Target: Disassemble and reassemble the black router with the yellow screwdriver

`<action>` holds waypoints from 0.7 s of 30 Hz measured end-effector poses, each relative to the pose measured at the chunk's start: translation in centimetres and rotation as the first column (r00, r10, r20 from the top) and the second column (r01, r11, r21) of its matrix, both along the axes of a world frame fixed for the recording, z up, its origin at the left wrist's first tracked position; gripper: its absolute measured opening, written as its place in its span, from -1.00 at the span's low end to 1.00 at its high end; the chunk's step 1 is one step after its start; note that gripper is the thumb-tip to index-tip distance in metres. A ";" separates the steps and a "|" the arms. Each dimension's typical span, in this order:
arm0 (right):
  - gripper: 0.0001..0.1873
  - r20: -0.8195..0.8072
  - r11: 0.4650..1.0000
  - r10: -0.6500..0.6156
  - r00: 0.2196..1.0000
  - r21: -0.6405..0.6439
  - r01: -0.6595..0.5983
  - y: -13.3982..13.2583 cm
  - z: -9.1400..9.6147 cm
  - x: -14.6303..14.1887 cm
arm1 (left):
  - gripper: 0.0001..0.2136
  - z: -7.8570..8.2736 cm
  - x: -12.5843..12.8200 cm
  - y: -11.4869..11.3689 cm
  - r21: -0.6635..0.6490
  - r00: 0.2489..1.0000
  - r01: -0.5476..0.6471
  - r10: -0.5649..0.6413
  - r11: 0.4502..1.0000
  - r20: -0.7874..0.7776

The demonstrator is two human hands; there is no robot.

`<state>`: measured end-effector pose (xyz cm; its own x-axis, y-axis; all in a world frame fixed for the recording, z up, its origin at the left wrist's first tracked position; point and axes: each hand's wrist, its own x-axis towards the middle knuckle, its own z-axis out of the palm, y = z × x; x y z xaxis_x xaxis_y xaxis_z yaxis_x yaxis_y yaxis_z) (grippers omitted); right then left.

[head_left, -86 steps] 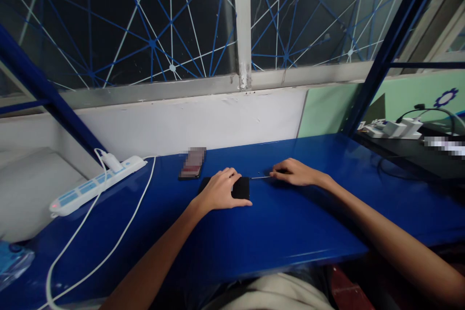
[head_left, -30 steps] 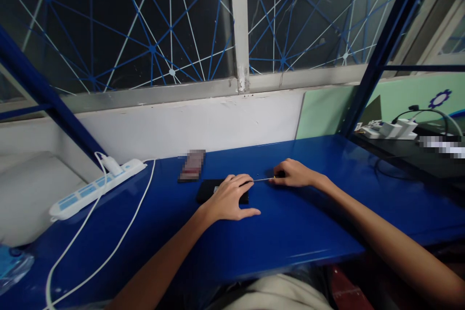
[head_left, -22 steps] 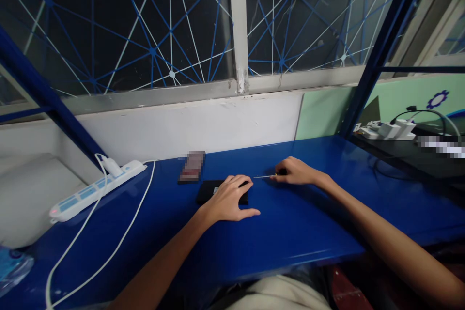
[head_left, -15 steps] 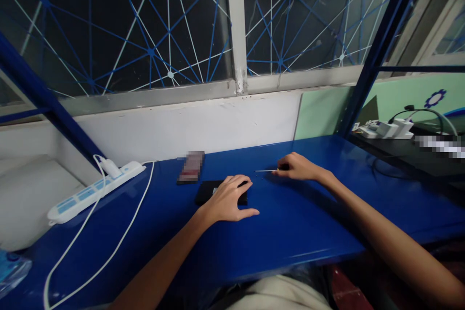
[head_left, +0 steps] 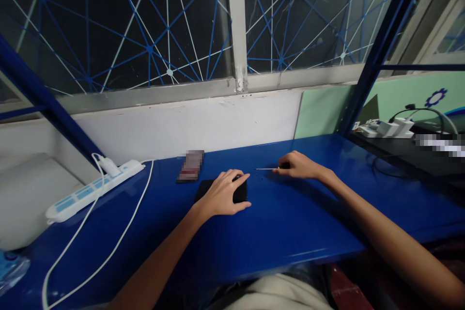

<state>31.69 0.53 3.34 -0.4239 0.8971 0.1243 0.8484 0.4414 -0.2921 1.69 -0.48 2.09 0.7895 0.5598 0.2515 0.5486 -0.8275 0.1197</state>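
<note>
My left hand lies over a flat black rectangular case on the blue table. Its fingers reach the far edge and its thumb rests by the near right corner, so the hand spans the case; the palm hides much of it. To the right, my right hand is closed around a small screwdriver. The thin shaft points left, just above the tabletop, and the dark handle is mostly hidden in the fingers. Below the shaft's tip lie several tiny dark bits, perhaps screws.
A phone, its screen blurred, lies behind the case. At the left is a white power strip with a plug and a looping white cable. More plugs sit at the far right. Blue posts frame the table.
My left thumb has drawn in toward the case's near edge, and the hand has shifted slightly left. My right hand holds the screwdriver almost still.
</note>
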 end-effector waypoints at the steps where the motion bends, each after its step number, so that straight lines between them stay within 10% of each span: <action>1: -0.56 -0.005 1.000 0.000 1.000 -0.002 0.000 0.0 0.0 0.0 | -0.33 0.2 -0.2 0.1 -0.006 1.000 -0.005 0.005 1.000 -0.018; 21: -0.50 -0.049 0.999 0.028 0.998 -0.032 -0.030 -0.1 0.1 0.2 | -0.45 -2.0 1.1 1.0 0.093 0.996 -0.090 0.088 0.992 0.027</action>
<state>31.88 0.42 3.43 -0.4441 0.8884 0.1164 0.8198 0.4553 -0.3474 2.80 0.49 0.07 0.7310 0.6009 0.3235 0.6189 -0.7834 0.0567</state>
